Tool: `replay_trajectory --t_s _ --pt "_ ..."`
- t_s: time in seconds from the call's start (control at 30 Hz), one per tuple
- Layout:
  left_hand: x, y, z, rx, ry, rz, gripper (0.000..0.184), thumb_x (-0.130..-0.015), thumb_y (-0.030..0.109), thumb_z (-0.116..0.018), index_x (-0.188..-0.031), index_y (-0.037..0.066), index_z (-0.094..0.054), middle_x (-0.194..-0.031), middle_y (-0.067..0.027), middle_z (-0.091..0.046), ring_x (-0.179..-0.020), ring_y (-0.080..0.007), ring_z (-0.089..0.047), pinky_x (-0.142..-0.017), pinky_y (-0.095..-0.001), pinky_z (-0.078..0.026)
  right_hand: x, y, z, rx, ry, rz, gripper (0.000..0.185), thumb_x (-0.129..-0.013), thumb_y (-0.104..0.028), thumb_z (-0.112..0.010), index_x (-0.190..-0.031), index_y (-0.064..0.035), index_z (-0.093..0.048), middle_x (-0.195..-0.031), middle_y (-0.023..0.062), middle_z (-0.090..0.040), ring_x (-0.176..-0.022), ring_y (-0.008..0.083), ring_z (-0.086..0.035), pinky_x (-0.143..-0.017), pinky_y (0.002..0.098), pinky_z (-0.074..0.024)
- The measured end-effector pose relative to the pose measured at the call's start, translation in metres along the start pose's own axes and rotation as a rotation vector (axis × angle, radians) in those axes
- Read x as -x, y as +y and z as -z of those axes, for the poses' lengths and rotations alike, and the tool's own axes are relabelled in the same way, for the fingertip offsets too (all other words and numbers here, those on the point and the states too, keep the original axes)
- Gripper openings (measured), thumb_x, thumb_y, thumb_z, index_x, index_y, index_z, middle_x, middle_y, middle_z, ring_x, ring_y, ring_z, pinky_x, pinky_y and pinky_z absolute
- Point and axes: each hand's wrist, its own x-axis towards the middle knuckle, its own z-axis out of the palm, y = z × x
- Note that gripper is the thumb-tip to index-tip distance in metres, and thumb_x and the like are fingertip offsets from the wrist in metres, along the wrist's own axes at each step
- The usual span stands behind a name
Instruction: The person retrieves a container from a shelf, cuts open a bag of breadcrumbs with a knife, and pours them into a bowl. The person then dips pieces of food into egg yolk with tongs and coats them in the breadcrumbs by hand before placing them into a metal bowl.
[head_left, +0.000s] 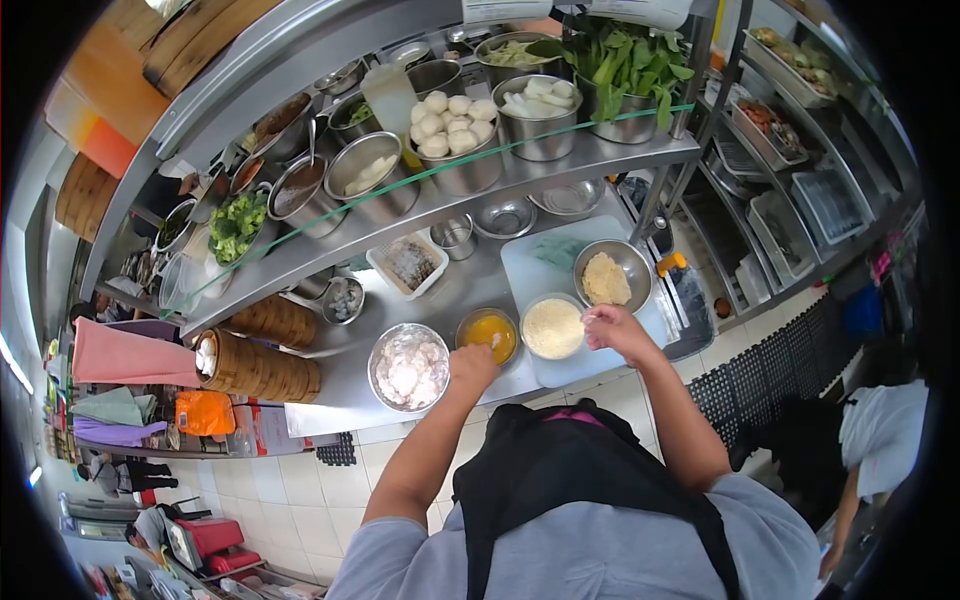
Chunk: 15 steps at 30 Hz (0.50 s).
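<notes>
My left hand [473,370] is at the near left rim of a metal bowl of yellow egg liquid [487,334], its fingers closed near a small pale piece in the liquid. My right hand [615,332] hovers just right of a bowl of pale crumbs [553,328], fingers bent together; what they hold, if anything, is too small to name. Left of my left hand stands a metal bowl of white floury pieces [409,368]. Behind my right hand a metal bowl holds yellowish breaded food [607,279]. The crumb bowl stands on a white cutting board [540,262].
A steel shelf [560,170] with several food pots crosses behind the bowls. Bamboo steamers [265,366] stand at the left, a white container [407,265] and small bowl [343,300] behind. Another person [880,430] is at the far right; others are at lower left.
</notes>
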Motion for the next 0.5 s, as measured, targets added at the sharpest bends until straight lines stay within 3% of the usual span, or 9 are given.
replay_trajectory --t_s 0.07,0.13,0.17,0.23,0.33,0.43,0.5 --pt "-0.001 0.001 0.001 -0.040 0.005 -0.045 0.025 -0.082 0.030 -0.068 -0.095 0.010 -0.078 -0.095 -0.0152 -0.077 -0.091 -0.0304 -0.076 -0.079 -0.0404 -0.059 -0.014 0.008 -0.010 0.057 0.004 0.013 0.023 -0.093 -0.020 -0.068 -0.107 -0.0019 -0.067 -0.087 0.0045 -0.066 -0.074 0.0139 -0.064 -0.073 0.0291 -0.0564" --pt "-0.001 0.002 0.006 -0.081 0.008 -0.091 0.025 -0.082 0.030 -0.068 -0.096 0.011 -0.078 -0.095 -0.0150 -0.077 -0.091 -0.0301 -0.076 -0.079 -0.0399 -0.059 -0.030 0.014 -0.019 0.545 0.002 0.317 0.025 -0.088 -0.020 -0.069 -0.106 -0.0022 -0.067 -0.090 0.0119 -0.069 -0.076 0.0232 -0.069 -0.075 0.0360 -0.0571" --pt "0.000 0.003 0.014 -0.089 0.007 -0.078 0.023 -0.084 0.026 -0.064 -0.096 0.010 -0.078 -0.094 -0.0141 -0.077 -0.088 -0.0294 -0.076 -0.077 -0.0399 -0.059 -0.035 0.012 -0.024 0.541 0.009 0.318 0.025 -0.088 -0.020 -0.069 -0.106 -0.0022 -0.067 -0.090 0.0119 -0.069 -0.076 0.0232 -0.069 -0.075 0.0360 -0.0571" --pt "-0.002 0.007 0.020 -0.105 0.005 -0.073 0.023 -0.086 0.022 -0.061 -0.095 0.010 -0.078 -0.094 -0.0132 -0.077 -0.086 -0.0288 -0.076 -0.075 -0.0399 -0.059 -0.044 0.007 -0.035 0.804 0.012 0.406 0.027 -0.083 -0.019 -0.069 -0.106 -0.0032 -0.068 -0.097 0.0187 -0.070 -0.088 0.0336 -0.070 -0.082 0.0430 -0.0557" --pt "-0.005 0.009 0.016 -0.126 -0.026 -0.101 0.026 -0.087 0.027 -0.062 -0.098 0.009 -0.078 -0.096 -0.0152 -0.077 -0.090 -0.0307 -0.076 -0.076 -0.0398 -0.059 -0.056 0.010 -0.048 1.019 0.047 0.483 0.029 -0.081 -0.016 -0.068 -0.107 -0.0042 -0.068 -0.104 0.0212 -0.069 -0.100 0.0384 -0.067 -0.086 0.0459 -0.0541" --pt "-0.015 -0.012 0.029 0.002 -0.042 0.003 0.028 -0.085 0.027 -0.064 -0.099 0.007 -0.078 -0.099 -0.0199 -0.075 -0.097 -0.0340 -0.074 -0.079 -0.0390 -0.059 -0.059 0.009 -0.051 1.133 0.022 0.503 0.031 -0.080 -0.015 -0.068 -0.110 -0.0046 -0.067 -0.109 0.0215 -0.067 -0.104 0.0381 -0.065 -0.089 0.0464 -0.0534" --pt "-0.026 -0.052 0.021 0.428 0.083 -0.022 0.026 -0.082 0.026 -0.067 -0.092 0.004 -0.078 -0.089 -0.0211 -0.075 -0.089 -0.0313 -0.074 -0.072 -0.0373 -0.056 -0.059 0.010 -0.050 1.132 0.014 0.484 0.036 -0.079 -0.014 -0.070 -0.114 -0.0049 -0.066 -0.114 0.0221 -0.065 -0.105 0.0388 -0.065 -0.090 0.0464 -0.0536"
